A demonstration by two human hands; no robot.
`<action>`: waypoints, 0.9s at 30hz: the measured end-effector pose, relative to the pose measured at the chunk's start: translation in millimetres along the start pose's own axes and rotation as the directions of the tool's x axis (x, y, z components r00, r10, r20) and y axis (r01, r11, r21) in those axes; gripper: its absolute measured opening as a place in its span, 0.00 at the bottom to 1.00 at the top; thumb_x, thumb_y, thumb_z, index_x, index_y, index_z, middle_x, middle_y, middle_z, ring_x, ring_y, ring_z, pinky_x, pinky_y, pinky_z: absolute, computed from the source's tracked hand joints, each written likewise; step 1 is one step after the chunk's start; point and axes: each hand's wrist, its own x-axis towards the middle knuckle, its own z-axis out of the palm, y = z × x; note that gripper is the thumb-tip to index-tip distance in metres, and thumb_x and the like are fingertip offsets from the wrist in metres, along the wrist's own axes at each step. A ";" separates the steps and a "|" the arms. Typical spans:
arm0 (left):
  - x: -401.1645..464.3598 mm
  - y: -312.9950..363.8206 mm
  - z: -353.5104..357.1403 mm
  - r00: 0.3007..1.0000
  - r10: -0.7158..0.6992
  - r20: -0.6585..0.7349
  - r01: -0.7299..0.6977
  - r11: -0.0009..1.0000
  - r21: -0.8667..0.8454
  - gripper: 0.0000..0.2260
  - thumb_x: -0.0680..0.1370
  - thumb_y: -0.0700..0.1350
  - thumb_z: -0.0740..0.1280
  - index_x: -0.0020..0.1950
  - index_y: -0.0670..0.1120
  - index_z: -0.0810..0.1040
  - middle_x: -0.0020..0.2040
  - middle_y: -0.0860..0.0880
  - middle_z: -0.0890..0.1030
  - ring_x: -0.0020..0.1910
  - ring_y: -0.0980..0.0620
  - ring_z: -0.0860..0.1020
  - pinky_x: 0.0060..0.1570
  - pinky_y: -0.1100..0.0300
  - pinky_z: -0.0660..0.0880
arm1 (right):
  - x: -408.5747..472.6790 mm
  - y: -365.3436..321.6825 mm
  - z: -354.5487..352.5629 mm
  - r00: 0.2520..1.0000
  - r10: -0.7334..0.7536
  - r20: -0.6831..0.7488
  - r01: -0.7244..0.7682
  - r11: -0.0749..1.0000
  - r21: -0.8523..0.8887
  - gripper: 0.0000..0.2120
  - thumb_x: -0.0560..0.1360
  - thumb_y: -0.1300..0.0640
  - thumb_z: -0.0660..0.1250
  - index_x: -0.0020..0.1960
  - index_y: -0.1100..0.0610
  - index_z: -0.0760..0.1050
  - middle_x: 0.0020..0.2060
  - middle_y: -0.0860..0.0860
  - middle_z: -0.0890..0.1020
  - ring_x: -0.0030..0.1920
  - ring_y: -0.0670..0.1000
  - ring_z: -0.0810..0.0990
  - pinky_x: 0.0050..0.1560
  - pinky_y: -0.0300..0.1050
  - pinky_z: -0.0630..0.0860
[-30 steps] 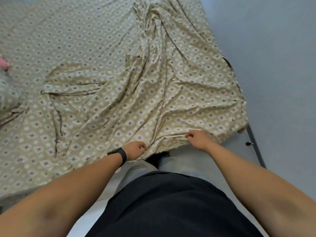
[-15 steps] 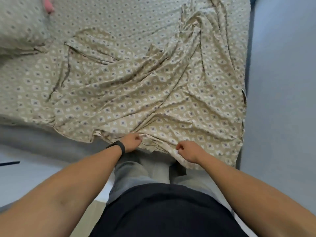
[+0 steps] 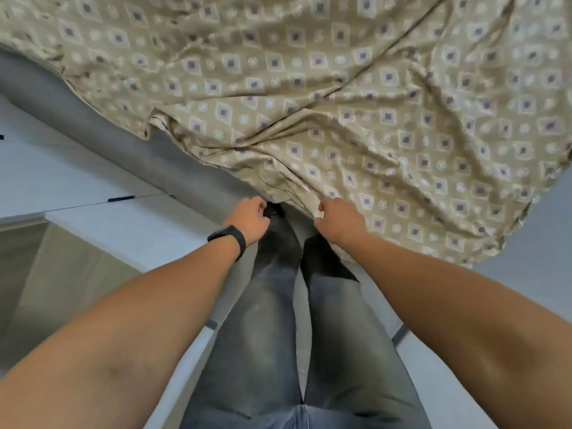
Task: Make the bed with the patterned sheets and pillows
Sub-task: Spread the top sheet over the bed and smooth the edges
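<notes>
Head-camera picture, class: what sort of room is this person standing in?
Most likely a bedroom. A patterned sheet drapes over a grey mattress edge, and the right hand grips its hem beside a pale floor.

The patterned sheet (image 3: 340, 97) is running off the top and right edges of the view, so its full spread and the pillows are lying out of sight, and its diamond print is smearing with blur toward the upper rim. The left hand (image 3: 249, 219) is curling its fingers downward (whether they are pinching any cloth cannot be told), and the right hand (image 3: 339, 221) is burying its fingertips in the sheet's hem. The sheet is covering the top of the grey mattress edge (image 3: 130, 150), and both forearms are being cut off by the bottom corners.
</notes>
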 end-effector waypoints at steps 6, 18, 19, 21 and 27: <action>72.5 10.4 42.1 0.977 0.192 -0.092 -0.145 0.916 0.373 0.29 0.73 0.43 0.67 0.72 0.49 0.64 0.70 0.45 0.66 0.66 0.40 0.67 0.58 0.46 0.74 | 67.1 17.9 54.0 0.999 -0.003 -0.039 -0.001 0.995 -0.098 0.19 0.77 0.47 0.68 0.65 0.53 0.69 0.61 0.55 0.74 0.58 0.60 0.76 0.51 0.55 0.75; 91.7 -20.4 50.1 0.839 0.529 -0.128 -0.228 0.556 0.799 0.12 0.78 0.44 0.62 0.61 0.49 0.74 0.55 0.47 0.77 0.53 0.42 0.73 0.53 0.49 0.68 | 53.3 34.9 62.7 0.822 -0.189 0.536 0.275 0.958 -0.084 0.13 0.80 0.62 0.58 0.41 0.50 0.72 0.39 0.46 0.74 0.49 0.54 0.74 0.51 0.44 0.68; 88.2 -26.1 53.6 0.829 0.546 -0.116 -0.239 0.535 0.810 0.11 0.78 0.44 0.63 0.60 0.49 0.74 0.53 0.47 0.77 0.51 0.43 0.73 0.52 0.49 0.68 | 52.4 35.2 63.3 0.814 -0.174 0.554 0.274 0.956 -0.104 0.14 0.80 0.62 0.58 0.38 0.49 0.69 0.37 0.45 0.72 0.48 0.54 0.74 0.51 0.44 0.67; 87.8 -31.1 57.3 0.803 0.582 -0.131 -0.252 0.530 0.810 0.12 0.76 0.45 0.66 0.59 0.49 0.73 0.52 0.47 0.75 0.49 0.43 0.73 0.49 0.50 0.68 | 54.7 33.5 63.9 0.810 -0.165 0.563 0.269 0.957 -0.107 0.14 0.80 0.61 0.58 0.37 0.48 0.68 0.37 0.44 0.72 0.48 0.53 0.73 0.52 0.44 0.67; 113.5 -18.4 60.8 0.773 0.591 -0.229 -0.252 0.618 0.745 0.12 0.75 0.44 0.67 0.58 0.49 0.73 0.53 0.46 0.75 0.49 0.43 0.73 0.47 0.49 0.69 | 63.4 38.4 82.3 0.861 -0.137 0.489 0.156 0.988 0.003 0.09 0.78 0.62 0.59 0.43 0.52 0.73 0.40 0.49 0.76 0.47 0.54 0.75 0.49 0.46 0.70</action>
